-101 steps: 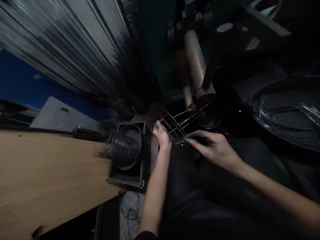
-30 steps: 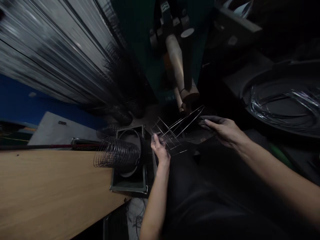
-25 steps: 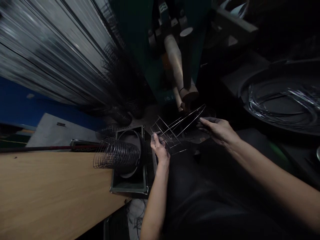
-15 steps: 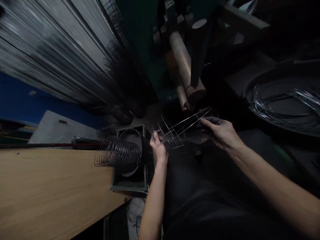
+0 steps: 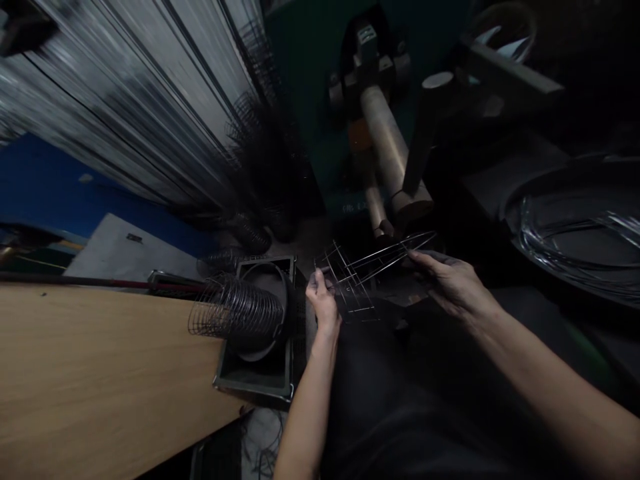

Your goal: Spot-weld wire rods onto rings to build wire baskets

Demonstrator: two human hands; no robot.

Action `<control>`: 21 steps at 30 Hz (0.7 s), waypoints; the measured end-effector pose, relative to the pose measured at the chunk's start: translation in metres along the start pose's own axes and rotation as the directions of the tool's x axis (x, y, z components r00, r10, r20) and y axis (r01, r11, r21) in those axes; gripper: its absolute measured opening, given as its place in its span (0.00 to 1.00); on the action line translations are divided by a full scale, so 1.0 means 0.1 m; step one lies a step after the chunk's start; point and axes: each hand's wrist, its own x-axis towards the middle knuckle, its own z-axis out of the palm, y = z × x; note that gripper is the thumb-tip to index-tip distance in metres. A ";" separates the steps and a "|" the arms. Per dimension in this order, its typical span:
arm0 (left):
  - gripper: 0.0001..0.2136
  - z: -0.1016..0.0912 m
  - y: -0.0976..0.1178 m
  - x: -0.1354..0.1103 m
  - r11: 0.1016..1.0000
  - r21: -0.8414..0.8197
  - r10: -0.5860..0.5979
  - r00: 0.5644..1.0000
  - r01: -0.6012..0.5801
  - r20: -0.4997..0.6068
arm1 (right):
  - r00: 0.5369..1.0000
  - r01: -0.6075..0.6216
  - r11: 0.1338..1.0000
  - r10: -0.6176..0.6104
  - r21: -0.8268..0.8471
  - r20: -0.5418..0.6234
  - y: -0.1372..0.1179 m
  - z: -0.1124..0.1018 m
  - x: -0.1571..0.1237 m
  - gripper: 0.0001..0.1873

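We've got counter point(image 5: 100, 373) left of left hand point(image 5: 323, 303), wire frame point(image 5: 357, 274) just right of it; left hand pinches one edge, right hand point(image 5: 457, 287) pinches the long wires. We judge frame light, springy; best held at crossings.

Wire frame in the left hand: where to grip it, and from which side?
I'd pinch the wire frame at its crossed-wire end, from the person's left, where the left hand has it. Wires cross there, likely giving a firmer hold; the slim loop reaches toward the right hand and may flex.
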 end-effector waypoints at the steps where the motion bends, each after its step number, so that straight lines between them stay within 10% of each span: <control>1: 0.24 0.00 0.00 0.01 1.000 -0.003 -0.009 1.000 0.009 0.002 | 1.000 0.001 1.000 -0.001 0.009 0.004 0.00 0.00 0.00 0.10; 21: 0.19 -0.04 0.12 -0.12 0.997 -0.012 -0.080 0.996 0.080 -0.030 | 0.999 -0.020 0.999 0.019 -0.029 -0.034 -0.01 0.05 0.02 0.06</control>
